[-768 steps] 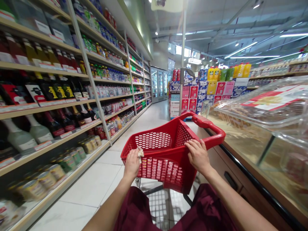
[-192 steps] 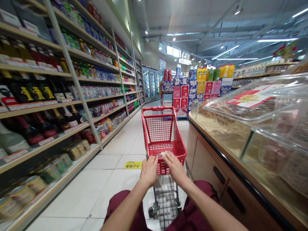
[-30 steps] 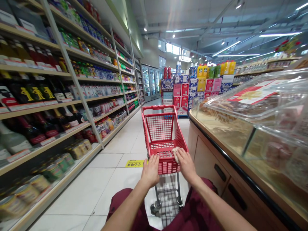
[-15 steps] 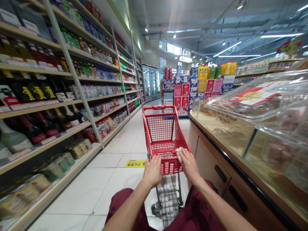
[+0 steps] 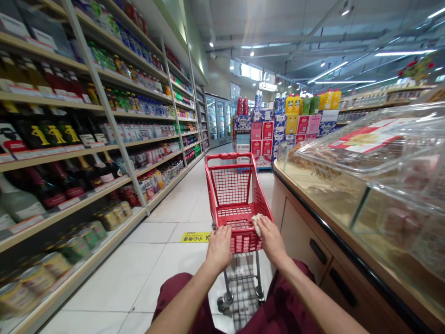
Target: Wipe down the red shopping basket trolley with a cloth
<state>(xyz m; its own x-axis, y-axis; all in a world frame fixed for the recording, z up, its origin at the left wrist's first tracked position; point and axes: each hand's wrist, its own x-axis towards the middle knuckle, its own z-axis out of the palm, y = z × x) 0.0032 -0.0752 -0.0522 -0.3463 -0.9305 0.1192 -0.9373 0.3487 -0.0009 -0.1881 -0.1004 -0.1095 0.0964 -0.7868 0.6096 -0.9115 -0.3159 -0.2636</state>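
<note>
A red plastic shopping cart [image 5: 261, 200] on grey wheeled legs stands right in front of my knees, its basket holding nothing that I can see. My left hand [image 5: 219, 247] is closed over the left part of the basket's near rim, fingers curled inward. On the right part of that rim lies my right hand [image 5: 273, 240], pressing a crumpled white cloth [image 5: 256, 224] between its fingers and the red plastic. The palms and thumbs are largely hidden from above.
Tall shelves [image 5: 153, 113] of bottles and cans line the left. Close on the right is a wooden counter [image 5: 295, 222] with clear plastic covers [image 5: 365, 134]. Stacked drink cartons [image 5: 267, 132] stand ahead. A yellow sticker [image 5: 194, 237] marks the tiled floor.
Cart and both hands have shifted very slightly to the left together. The left hand stays on the rim, and the right hand keeps the white cloth against it.
</note>
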